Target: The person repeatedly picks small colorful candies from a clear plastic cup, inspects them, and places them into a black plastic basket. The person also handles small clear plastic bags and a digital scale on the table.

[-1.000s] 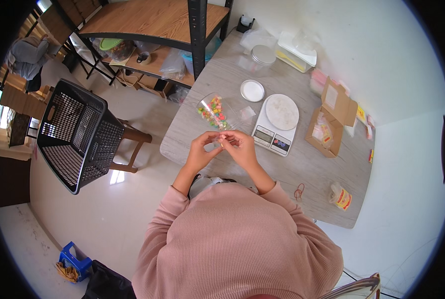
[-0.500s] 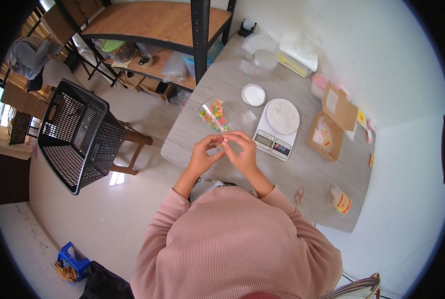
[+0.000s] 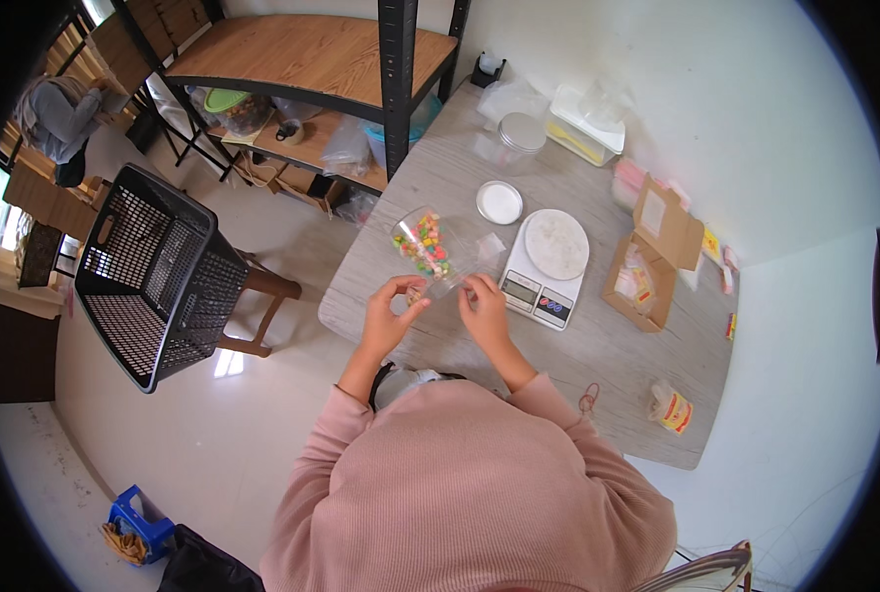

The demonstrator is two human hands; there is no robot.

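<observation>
Both of your hands are raised over the near edge of the table (image 3: 598,345), pinching the lower edge of a clear plastic bag (image 3: 430,249) between them. Your left hand (image 3: 393,314) has its fingers curled in, thumb and fingertips closed on the bag's left corner. Your right hand (image 3: 484,308) grips the bag's right corner the same way, fingers bent around it. The bag tilts up and away from you, above the table's left part, and holds a cluster of small multicoloured pieces.

Just right of the bag sits a white kitchen scale (image 3: 549,264) with a round platform, flat on the table. Beyond it lies a round white lid (image 3: 499,201), and farther back a glass jar (image 3: 521,136) with a metal top. An open cardboard box (image 3: 657,252) stands to the right of the scale. A small yellow and red packet (image 3: 672,409) lies near the table's right near corner.

To your left, off the table, a black mesh basket (image 3: 154,276) rests tilted on a wooden stool (image 3: 262,306).
</observation>
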